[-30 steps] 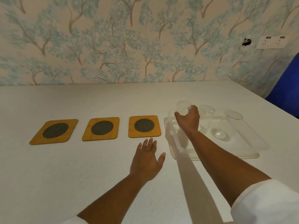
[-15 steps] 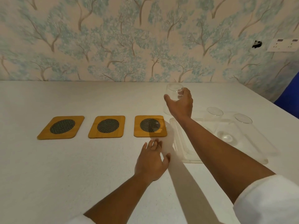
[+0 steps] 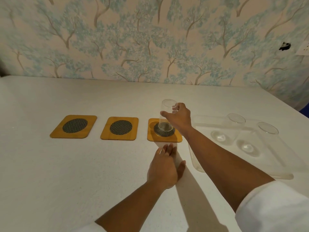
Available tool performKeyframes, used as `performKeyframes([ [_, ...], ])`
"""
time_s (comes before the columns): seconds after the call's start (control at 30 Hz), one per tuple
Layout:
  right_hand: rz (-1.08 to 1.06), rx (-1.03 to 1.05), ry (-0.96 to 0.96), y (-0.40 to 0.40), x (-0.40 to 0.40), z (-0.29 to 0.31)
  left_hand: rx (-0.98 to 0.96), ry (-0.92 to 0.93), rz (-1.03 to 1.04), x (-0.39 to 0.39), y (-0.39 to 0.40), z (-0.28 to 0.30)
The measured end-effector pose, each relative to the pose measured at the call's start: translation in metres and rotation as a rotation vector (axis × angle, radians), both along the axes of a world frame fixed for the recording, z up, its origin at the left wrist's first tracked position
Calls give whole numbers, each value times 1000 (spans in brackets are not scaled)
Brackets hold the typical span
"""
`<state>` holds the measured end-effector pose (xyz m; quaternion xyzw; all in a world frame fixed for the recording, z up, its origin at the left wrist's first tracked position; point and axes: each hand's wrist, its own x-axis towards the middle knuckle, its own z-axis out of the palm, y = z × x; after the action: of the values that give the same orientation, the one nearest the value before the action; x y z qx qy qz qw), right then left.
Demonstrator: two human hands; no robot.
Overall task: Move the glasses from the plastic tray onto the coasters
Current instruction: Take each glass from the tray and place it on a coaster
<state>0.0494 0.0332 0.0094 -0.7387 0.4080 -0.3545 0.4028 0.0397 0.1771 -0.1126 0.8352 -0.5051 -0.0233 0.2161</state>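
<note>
My right hand (image 3: 179, 117) grips a clear glass (image 3: 165, 117) by its upper rim, upright over the right coaster (image 3: 164, 137); its base is at the coaster's dark mesh disc, and I cannot tell whether it touches. Two more wooden coasters sit bare to the left: the middle coaster (image 3: 119, 128) and the left coaster (image 3: 74, 126). A clear plastic tray (image 3: 274, 171) at the right holds two upright glasses, a rear glass (image 3: 235, 121) and a front glass (image 3: 265, 131). My left hand (image 3: 165, 166) rests flat on the table below the right coaster, fingers together, holding nothing.
The white table (image 3: 50, 173) runs back to a wall with tree-patterned wallpaper. A wall socket (image 3: 303, 49) and a small dark hole are at the far right. The tray lies close to the table's right edge.
My right hand lifted a glass out of the tray and carried it left and down to the right coaster. My left hand stayed on the table.
</note>
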Motion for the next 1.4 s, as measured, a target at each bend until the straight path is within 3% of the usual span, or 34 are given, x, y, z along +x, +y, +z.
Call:
performKeyframes([
  [0.7, 44, 10, 28, -2, 5, -26, -2, 54, 21, -1, 1, 4],
  [0.97, -16, 40, -56, 2, -13, -14, 17, -48, -10, -2, 0, 8],
  [1.4, -385, -192, -82, 8, -56, 0, -19, -25, -70, -2, 1, 17],
])
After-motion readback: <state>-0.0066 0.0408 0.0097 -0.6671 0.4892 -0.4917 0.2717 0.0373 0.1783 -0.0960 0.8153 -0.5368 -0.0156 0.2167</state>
